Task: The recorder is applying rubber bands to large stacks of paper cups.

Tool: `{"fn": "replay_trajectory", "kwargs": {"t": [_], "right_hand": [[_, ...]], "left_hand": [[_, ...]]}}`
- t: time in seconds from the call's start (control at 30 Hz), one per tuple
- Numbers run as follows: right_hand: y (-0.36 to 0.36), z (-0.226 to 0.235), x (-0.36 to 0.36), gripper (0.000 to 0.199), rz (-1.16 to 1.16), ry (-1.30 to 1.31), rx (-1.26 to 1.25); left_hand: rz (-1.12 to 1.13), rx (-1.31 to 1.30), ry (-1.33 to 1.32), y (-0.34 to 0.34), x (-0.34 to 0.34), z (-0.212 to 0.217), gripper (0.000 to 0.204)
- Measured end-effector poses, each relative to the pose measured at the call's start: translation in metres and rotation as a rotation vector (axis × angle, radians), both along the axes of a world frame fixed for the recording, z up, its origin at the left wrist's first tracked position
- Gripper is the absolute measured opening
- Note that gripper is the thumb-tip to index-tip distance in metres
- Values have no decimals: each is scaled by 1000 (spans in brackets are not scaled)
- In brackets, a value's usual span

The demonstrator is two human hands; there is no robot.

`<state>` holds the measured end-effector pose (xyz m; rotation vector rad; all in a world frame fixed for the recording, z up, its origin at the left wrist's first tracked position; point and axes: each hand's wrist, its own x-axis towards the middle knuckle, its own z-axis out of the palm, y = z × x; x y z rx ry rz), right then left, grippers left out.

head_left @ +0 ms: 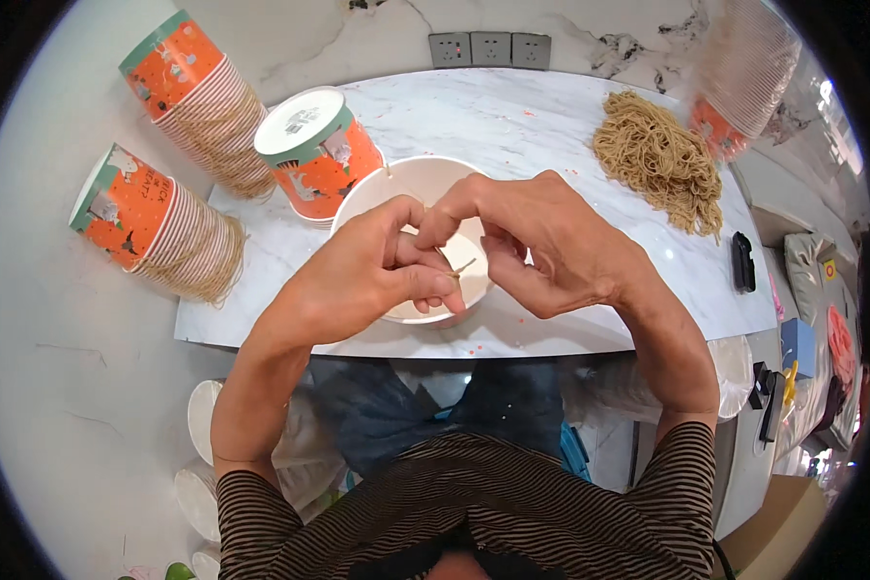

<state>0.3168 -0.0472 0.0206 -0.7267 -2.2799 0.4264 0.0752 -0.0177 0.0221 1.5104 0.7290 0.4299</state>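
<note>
A white-lined paper bucket (356,200) stands upright near the table's front edge, below both my hands. My left hand (358,275) is closed over its opening, thumb and fingers pinching a short end of brown twine (462,270). From the right, my right hand (541,242) reaches in with bent fingers. Its index fingertip meets the left fingers, and whatever it grips is hidden there. Just behind the bucket rests an upside-down orange and green paper bucket (327,172). A tangled pile of brown twine (657,159) lies at the back right of the table.
Two nested stacks of orange paper buckets, one farther back (188,77) and one nearer (150,217), lean at the left with twine along them. A plastic-wrapped stack (744,77) stands back right. A small black object (743,262) lies at the marbled table's (551,126) right edge.
</note>
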Motion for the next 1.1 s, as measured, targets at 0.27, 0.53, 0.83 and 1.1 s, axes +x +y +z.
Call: {"fn": "replay_trajectory", "kwargs": {"t": [0.27, 0.53, 0.83, 1.1], "right_hand": [[12, 5, -27, 41, 3, -162, 56], [27, -4, -28, 15, 39, -15, -76], [16, -2, -30, 19, -31, 28, -370], [4, -15, -34, 14, -141, 288, -619]], "left_hand": [[105, 52, -5, -6, -17, 10, 35], [232, 125, -22, -17, -29, 12, 40], [298, 233, -78, -17, -26, -3, 15], [341, 296, -77, -25, -22, -9, 8]]}}
